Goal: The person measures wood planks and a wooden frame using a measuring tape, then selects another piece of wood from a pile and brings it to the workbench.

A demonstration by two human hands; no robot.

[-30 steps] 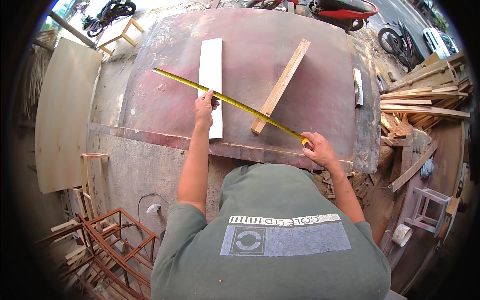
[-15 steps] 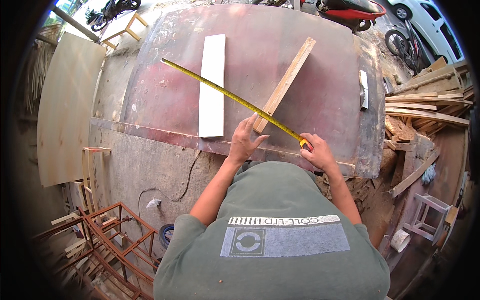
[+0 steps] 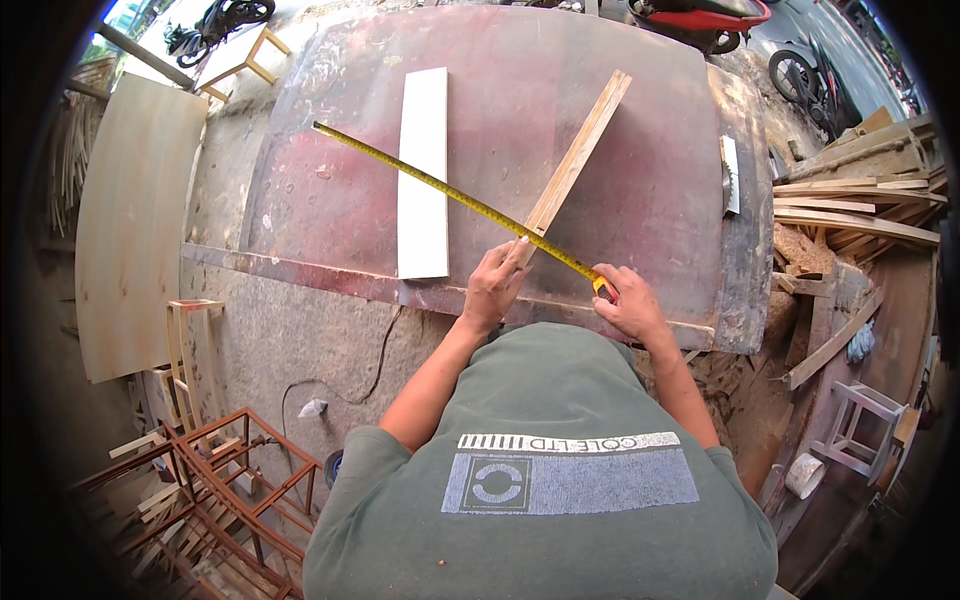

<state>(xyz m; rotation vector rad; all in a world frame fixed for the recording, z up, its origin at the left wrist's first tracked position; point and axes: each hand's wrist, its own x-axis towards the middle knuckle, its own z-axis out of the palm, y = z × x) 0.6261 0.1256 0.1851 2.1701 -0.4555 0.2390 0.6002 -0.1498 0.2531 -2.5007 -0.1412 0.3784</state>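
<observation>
Outdoors, stained reddish table (image 3: 640, 200), wood scraps (image 3: 850, 207) beside, left hand (image 3: 490, 287) seemingly pinching batten (image 3: 578, 150), right hand (image 3: 632, 305) gripping tape measure (image 3: 603, 289)

Reference point: the reddish worktable (image 3: 640, 170). I note, left of it, a large pale plywood sheet (image 3: 140, 230). Near left of it, a rusty metal frame (image 3: 222, 490). Right of it, heaped timber strips (image 3: 850, 205); nearer on that side, a pale stool (image 3: 870, 400) near a white roll (image 3: 803, 473). Past its far edge, a red motorcycle (image 3: 705, 12); past its far left corner, a dark motorcycle (image 3: 220, 22).
</observation>
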